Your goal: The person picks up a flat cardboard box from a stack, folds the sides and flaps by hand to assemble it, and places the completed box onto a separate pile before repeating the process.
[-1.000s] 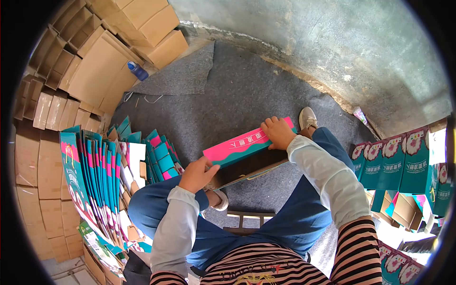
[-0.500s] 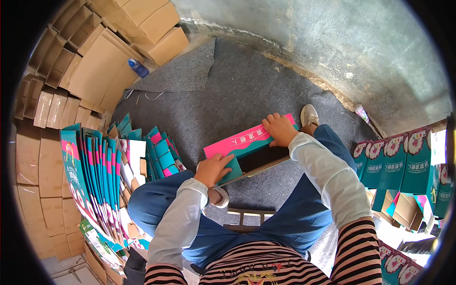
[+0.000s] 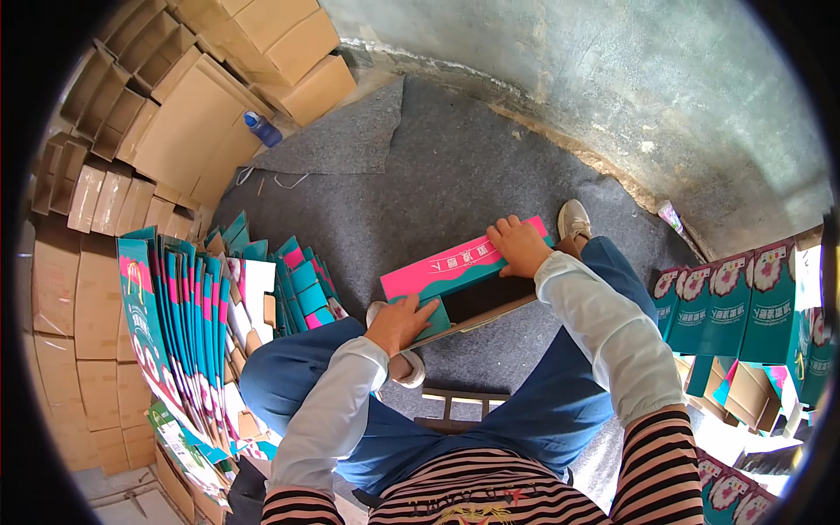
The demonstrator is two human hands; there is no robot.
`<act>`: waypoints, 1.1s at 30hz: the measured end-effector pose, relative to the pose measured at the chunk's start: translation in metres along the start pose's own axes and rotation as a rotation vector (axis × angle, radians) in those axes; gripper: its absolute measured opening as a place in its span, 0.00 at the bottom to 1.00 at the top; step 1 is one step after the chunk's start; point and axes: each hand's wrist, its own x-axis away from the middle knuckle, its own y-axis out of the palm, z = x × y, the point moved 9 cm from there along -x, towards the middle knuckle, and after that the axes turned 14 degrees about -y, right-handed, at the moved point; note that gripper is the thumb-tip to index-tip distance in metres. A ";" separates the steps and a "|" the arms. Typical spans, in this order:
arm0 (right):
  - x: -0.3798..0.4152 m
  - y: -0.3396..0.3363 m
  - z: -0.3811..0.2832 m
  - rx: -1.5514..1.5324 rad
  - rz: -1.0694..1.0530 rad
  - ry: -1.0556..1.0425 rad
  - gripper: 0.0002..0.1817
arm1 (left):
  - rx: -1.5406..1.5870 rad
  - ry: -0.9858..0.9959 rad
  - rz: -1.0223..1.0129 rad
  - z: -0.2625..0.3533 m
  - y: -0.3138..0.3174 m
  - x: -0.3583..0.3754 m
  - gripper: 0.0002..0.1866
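Observation:
A long pink and teal cardboard box [image 3: 468, 262] with white lettering lies across the space between my knees, its dark inside showing on the side nearest me. My left hand [image 3: 400, 324] grips its left end, fingers over a teal end flap and the thumb toward the opening. At the right end, my right hand [image 3: 520, 247] holds the upper edge, its fingers over the pink side and the thumb at the opening. The undersides of the box and of both palms are hidden.
Folded teal and pink cartons [image 3: 188, 324] stand packed on the left. Brown cardboard boxes [image 3: 92, 297] are stacked behind them. Finished-looking teal boxes [image 3: 722, 302] stand at right. A blue bottle [image 3: 262, 129] is near the far boxes, and a concrete wall [image 3: 630, 96] rises ahead.
The whole view has shifted slightly. Both hands keep their hold on the box, and my left fingers sit a little differently at its left end.

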 end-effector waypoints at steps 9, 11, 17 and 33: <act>0.001 -0.001 -0.003 0.026 0.015 0.002 0.41 | 0.045 -0.001 0.029 -0.003 0.002 -0.001 0.24; 0.008 -0.014 0.002 0.038 0.069 0.032 0.39 | 0.053 -0.004 0.022 -0.004 0.001 -0.003 0.24; 0.098 -0.067 0.073 -0.304 0.171 0.460 0.18 | 0.070 0.005 0.038 -0.002 -0.006 0.001 0.26; 0.062 0.034 0.014 -0.572 -0.355 0.092 0.12 | 0.155 0.009 0.042 0.005 -0.024 0.007 0.27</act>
